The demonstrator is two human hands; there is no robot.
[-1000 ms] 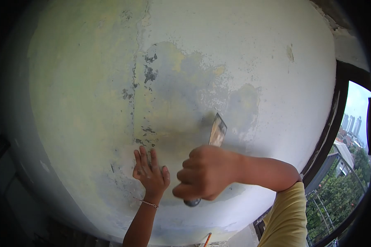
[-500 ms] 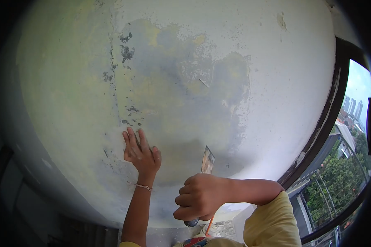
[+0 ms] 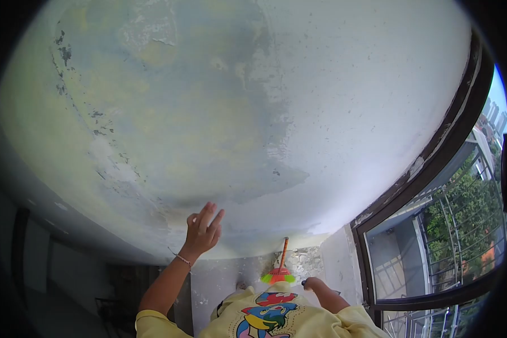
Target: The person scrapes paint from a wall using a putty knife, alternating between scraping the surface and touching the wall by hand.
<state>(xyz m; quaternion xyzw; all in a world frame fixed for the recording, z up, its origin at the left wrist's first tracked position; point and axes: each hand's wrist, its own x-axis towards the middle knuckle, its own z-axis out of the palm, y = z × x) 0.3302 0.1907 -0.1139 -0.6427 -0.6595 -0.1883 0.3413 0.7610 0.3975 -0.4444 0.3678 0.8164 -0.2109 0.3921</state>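
My left hand [image 3: 201, 234], with a thin bracelet at the wrist, is raised in front of the wall [image 3: 174, 129]. Its fingers are apart and it holds nothing. The wall's paint is worn to grey and yellowish patches, with dark chips along a crack. Lower down, at my right side, my right hand [image 3: 316, 284] is closed round a scraper. The dark end of the scraper's handle [image 3: 304, 283] pokes out of the fist; my hand and forearm cover most of the rest.
A broom [image 3: 278, 275] with orange and green bristles and an orange stick leans at the foot of the wall. To the right is a dark window frame [image 3: 434, 163], with railings [image 3: 450, 225] and trees outside. Rough, broken plaster [image 3: 310, 259] shows low down.
My right hand has dropped from the wall to my side with the scraper. My left hand has moved lower on the wall, and the view has turned down and right.
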